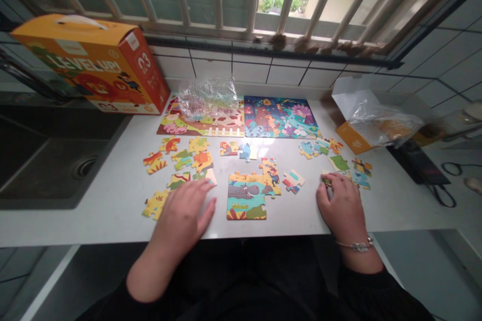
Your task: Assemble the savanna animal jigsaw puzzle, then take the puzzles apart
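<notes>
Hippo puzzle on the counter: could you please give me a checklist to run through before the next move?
1. Hippo puzzle clear of both hands: ok, the left hand and right hand are off to its sides.
2. Its picture complete: not ok, the right side has an open notch and an uneven outline.
3. Right hand's grip on the piece under its fingertips: cannot tell, the fingers hide most of it.
4. All loose pieces visible: cannot tell, the hands cover some counter.
5. Farm puzzle uncovered: not ok, plastic wrap lies over part.
6. Night puzzle uncovered: ok.
</notes>
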### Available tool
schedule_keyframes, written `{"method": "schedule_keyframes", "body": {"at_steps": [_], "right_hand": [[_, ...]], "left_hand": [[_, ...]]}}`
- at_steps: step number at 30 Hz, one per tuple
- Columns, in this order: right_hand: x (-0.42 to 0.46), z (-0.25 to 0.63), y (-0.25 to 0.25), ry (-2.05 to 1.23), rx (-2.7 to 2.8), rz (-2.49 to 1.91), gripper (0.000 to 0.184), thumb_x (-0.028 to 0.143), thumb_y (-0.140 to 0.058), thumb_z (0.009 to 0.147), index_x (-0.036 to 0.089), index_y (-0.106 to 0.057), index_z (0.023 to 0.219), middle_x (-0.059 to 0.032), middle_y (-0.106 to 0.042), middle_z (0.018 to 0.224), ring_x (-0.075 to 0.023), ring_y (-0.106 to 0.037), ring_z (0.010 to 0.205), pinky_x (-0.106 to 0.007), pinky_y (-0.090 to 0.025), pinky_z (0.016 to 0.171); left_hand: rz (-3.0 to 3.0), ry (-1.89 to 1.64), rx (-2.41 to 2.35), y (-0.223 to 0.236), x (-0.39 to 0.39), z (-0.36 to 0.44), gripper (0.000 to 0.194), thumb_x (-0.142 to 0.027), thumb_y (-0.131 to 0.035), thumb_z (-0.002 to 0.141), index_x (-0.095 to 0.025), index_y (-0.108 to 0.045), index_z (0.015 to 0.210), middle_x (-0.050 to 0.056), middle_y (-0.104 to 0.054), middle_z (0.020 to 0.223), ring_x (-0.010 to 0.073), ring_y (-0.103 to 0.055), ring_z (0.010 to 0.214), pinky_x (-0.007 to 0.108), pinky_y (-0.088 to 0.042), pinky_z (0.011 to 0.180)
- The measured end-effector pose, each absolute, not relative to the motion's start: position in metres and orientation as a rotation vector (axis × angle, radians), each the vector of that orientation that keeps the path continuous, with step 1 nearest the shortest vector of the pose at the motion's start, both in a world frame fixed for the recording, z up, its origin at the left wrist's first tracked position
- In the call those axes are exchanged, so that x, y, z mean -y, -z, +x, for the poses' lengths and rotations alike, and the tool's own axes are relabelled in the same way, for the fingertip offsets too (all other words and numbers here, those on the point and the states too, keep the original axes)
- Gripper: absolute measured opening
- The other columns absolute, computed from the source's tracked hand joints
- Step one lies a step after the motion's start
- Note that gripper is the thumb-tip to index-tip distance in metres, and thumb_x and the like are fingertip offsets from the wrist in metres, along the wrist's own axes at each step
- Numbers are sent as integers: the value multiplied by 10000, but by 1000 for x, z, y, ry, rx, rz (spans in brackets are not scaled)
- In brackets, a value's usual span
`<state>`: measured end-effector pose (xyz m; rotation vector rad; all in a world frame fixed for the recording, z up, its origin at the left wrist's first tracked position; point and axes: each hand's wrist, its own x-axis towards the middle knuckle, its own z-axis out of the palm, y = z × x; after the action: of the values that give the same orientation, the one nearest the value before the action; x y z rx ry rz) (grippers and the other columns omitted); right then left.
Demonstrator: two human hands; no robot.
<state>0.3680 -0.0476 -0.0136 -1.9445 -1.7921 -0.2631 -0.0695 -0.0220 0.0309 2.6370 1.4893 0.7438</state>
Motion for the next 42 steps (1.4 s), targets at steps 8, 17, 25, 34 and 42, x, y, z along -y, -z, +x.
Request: {"method": "schedule_keyframes", "body": {"at_steps": [8, 17, 25, 34, 42], "right_hand": [[48, 368, 13, 262, 1783, -1960, 239, 303, -581, 1055, 186, -717, 1213, -195, -732, 1262, -384, -664, 1229, -570, -513, 1131], [48, 368, 14, 225, 1763, -1971, 242, 297, -592, 1043, 193, -718, 1222, -199, -729, 1282, -389, -658, 1261, -588, -513, 1130], [49, 368, 16, 272, 1728, -1975, 296, 317, -608, 1050, 171, -676, 1298, -220, -709, 1321, -405, -635, 1310, -600, -498, 1155], [49, 369, 17, 234, 1727, -1992, 297, 314, -613, 1046, 177, -676, 1301, -222, -713, 1324, -413, -643, 1307, -611, -515, 1135], [49, 371, 19, 242, 1732, -2010, 315, 332, -603, 1048, 163, -681, 1301, -210, -715, 1318, -391, -641, 1306, -559, -500, 1145]], "left_hand": [[2451, -335, -1725, -21, -15, -160, 573, -554, -544, 1077, -204, -606, 1526, 197, -685, 1552, 437, -654, 1411, 614, -528, 1171], [2432, -467, -1619, -24, -29, -168, 461, -555, -604, 1067, -275, -674, 1426, 176, -751, 1383, 421, -712, 1256, 603, -584, 1062], [2408, -588, -1568, -31, -28, -167, 432, -539, -665, 1040, -272, -687, 1379, 154, -731, 1304, 397, -708, 1252, 571, -607, 1073], [2512, -612, -1506, -38, -15, -158, 403, -503, -695, 1028, -280, -662, 1363, 120, -731, 1392, 385, -713, 1297, 562, -576, 1147], [2459, -762, -1185, -50, 6, -85, 347, -337, -762, 1051, -255, -650, 1369, 117, -733, 1351, 301, -737, 1259, 449, -626, 1082]]}}
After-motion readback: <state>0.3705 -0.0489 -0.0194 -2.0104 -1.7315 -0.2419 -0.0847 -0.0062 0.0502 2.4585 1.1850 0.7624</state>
